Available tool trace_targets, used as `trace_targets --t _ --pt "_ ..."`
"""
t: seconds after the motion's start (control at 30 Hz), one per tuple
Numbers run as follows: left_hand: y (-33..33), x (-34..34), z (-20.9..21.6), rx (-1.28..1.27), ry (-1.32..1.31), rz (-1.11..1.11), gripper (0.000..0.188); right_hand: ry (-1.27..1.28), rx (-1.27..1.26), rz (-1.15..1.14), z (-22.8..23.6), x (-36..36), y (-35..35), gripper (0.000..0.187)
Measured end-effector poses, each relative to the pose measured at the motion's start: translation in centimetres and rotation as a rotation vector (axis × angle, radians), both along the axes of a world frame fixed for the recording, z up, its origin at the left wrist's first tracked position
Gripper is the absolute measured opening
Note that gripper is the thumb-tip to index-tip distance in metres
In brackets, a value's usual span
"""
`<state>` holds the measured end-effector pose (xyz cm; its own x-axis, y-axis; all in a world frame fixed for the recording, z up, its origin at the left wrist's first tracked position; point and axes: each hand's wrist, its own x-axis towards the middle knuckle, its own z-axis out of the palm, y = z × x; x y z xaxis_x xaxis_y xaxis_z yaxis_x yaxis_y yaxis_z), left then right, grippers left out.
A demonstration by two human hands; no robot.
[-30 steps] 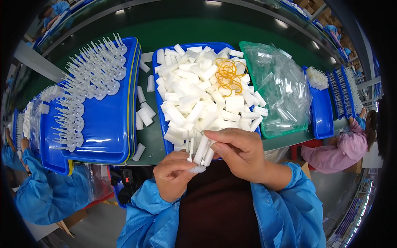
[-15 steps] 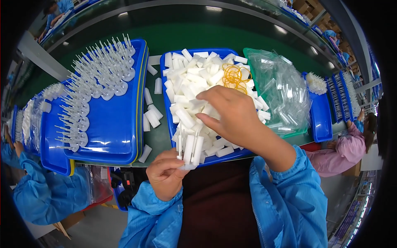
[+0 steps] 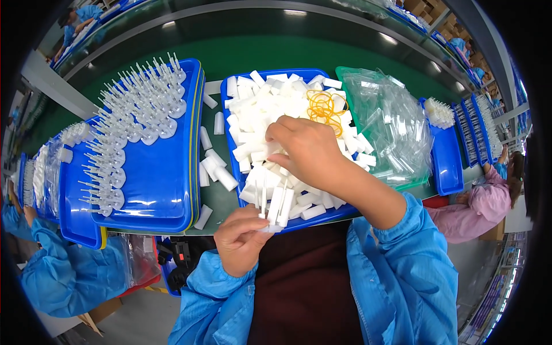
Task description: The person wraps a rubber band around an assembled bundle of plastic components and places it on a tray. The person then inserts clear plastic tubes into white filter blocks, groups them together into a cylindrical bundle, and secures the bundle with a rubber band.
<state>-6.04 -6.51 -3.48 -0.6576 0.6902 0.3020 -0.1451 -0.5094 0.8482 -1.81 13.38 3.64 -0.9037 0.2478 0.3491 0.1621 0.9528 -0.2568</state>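
Note:
In my left hand (image 3: pixel 240 244), closed fingers grip the base of a clear plastic pronged piece (image 3: pixel 272 228). Its thin pins point up, and white foam cylinders (image 3: pixel 280 206) stand among them. Just above and to the right, my right hand (image 3: pixel 307 148) reaches over a blue tray (image 3: pixel 232 145) heaped with white foam cylinders (image 3: pixel 259 112). Its thumb and fingers are bent around a white foam cylinder (image 3: pixel 276 149), mostly hidden by the hand. A tangle of yellow rubber bands (image 3: pixel 328 109) lies on the heap beside that hand.
Stacked blue trays (image 3: pixel 152 178) at left carry rows of pronged plastic pieces (image 3: pixel 141 106). Loose foam cylinders (image 3: pixel 219 123) lie between the trays. A green tray (image 3: pixel 345 75) at right holds clear plastic sleeves (image 3: pixel 391 126). Co-workers sit at left (image 3: pixel 75 270) and right (image 3: pixel 480 213).
My left hand has shifted slightly right with the pronged piece. My right hand has moved a little left and up over the foam heap, fingers still bent around a foam cylinder.

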Motion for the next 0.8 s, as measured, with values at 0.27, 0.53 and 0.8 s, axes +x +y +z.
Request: trace_targets --t 0.27,0.53,0.8 --pt "0.5 -0.2 -0.6 -0.064 0.326 0.106 0.020 0.237 -0.131 0.065 0.2 0.4 1.0 0.023" --pt "1.2 -0.2 1.0 0.008 0.637 0.063 0.031 0.135 -1.243 -0.043 2.0 4.5 -0.7 0.040" --pt "1.7 0.9 1.7 0.018 0.744 -0.035 0.041 0.240 -1.447 -0.019 1.8 6.4 -1.1 0.039"
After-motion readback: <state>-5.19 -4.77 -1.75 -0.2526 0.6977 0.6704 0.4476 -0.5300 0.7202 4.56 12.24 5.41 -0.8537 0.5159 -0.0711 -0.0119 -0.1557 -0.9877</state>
